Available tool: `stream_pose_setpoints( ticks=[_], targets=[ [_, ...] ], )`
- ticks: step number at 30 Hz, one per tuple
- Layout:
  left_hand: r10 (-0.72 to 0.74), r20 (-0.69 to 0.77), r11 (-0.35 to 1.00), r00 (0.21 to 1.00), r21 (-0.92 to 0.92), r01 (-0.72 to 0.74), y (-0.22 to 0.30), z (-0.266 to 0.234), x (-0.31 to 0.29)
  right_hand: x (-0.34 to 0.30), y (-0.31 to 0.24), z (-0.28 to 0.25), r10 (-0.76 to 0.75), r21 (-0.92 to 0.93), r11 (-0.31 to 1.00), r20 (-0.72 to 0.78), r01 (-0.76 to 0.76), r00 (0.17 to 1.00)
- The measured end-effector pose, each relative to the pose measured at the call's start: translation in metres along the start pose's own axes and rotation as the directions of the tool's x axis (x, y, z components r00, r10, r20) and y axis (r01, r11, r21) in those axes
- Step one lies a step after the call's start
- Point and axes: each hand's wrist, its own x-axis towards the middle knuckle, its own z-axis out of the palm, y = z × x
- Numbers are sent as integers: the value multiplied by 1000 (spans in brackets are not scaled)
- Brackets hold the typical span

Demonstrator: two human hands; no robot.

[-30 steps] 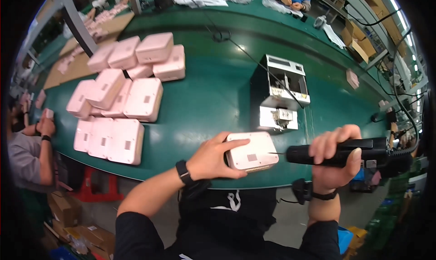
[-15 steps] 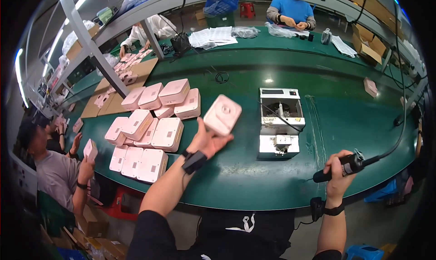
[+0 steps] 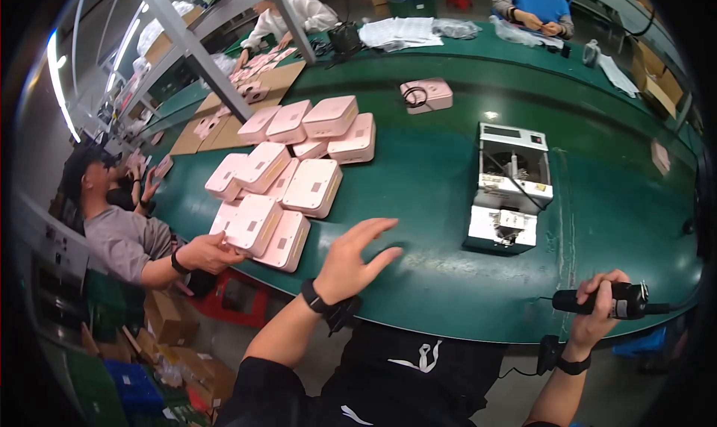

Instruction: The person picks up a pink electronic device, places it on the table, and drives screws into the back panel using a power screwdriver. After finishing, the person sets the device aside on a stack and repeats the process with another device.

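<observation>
My left hand (image 3: pixel 349 265) is empty, its fingers apart, over the green table just right of the pale pink boxes. In my right hand (image 3: pixel 595 306) at the right is a black electric screwdriver (image 3: pixel 626 301), its thin bit pointing left above the table. The pink boxes are square with rounded corners, piled in several layers at the left; one box (image 3: pixel 312 186) shows a dark square grille. Another pink box (image 3: pixel 437 96) lies alone farther back, a black cable coil against it. Between my hands, a white screw feeder (image 3: pixel 515 162) stands farther back.
At the left a co-worker's hand (image 3: pixel 208 254) touches a pink box on the pile's near edge. Cardboard sheets (image 3: pixel 213 132) with pink parts lie behind the pile. Across the table are papers (image 3: pixel 401 33) and two other people. A small pink piece (image 3: pixel 660 157) sits far right.
My left hand has let go of a pink box and drawn back; a box now lies by the cable coil. The co-worker has placed a box on the pile. The view has shifted left.
</observation>
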Motion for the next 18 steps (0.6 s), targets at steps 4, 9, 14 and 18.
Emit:
stream_pose_setpoints(
  ticks=[4, 9, 14, 18],
  targets=[
    [115, -291, 790, 950, 607, 90, -12, -50, -40, 7, 7, -3, 17, -16, 1000, 86, -16, 996],
    [-97, -603, 389, 792, 710, 588, -53, -122, -64, 17, 13, 1, 75, -29, 997, 76, -73, 994],
    [-305, -514, 518, 802, 617, 592, -66, -140, -80, 17, 11, -9, 69, 3, 998, 46, -69, 997],
    [-28, -251, 749, 968, 636, 186, -29, -96, -57, 7, 9, -23, 61, 8, 998, -42, -61, 997]
  ],
)
